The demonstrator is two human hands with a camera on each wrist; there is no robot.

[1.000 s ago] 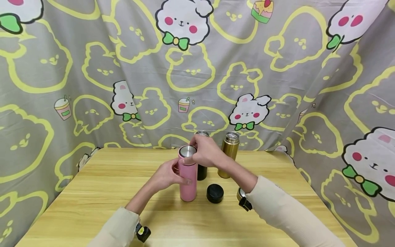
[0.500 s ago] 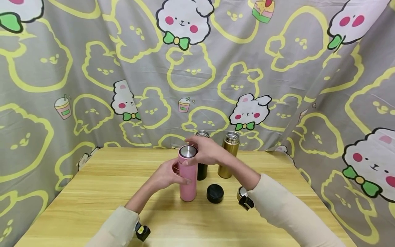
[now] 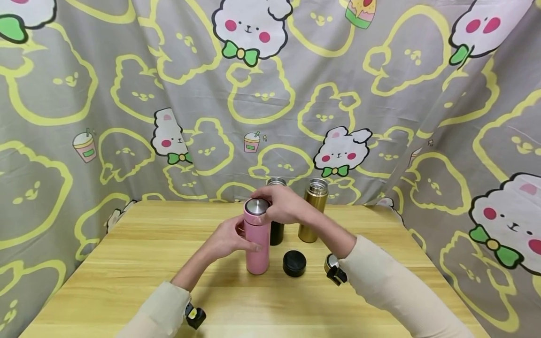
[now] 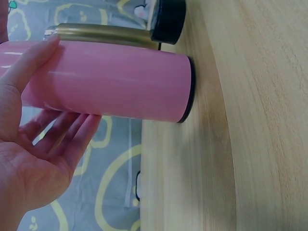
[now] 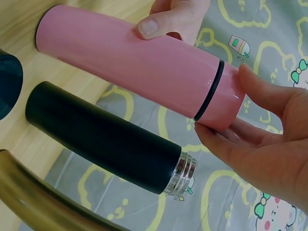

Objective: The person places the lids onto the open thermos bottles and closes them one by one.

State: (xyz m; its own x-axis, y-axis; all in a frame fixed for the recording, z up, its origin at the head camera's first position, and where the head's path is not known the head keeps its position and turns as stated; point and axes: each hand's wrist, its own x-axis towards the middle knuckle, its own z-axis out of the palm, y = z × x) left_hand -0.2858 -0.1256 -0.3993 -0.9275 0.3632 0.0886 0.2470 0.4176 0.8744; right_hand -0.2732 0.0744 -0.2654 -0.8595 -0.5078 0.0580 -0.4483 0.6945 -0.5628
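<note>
A pink thermos bottle stands upright on the wooden table, its pink lid with a steel disc on top. Around the bottle's body, my left hand has its thumb in front and fingers behind. My right hand grips the lid from the right, with the thumb and fingers on opposite sides in the right wrist view. A dark seam ring shows between lid and body. Right behind stands a black thermos without a lid, its steel neck bare, partly hidden by my right hand in the head view.
A lidless gold thermos stands at the back right. On the table, a black lid lies right of the pink bottle. A gold-rimmed lid sits beside my right sleeve, partly covered. A patterned curtain hangs behind the table.
My right hand has turned on the pink lid, its thumb shifting right along the front and its fingertips left along the back. My left hand and the bottle stay put.
</note>
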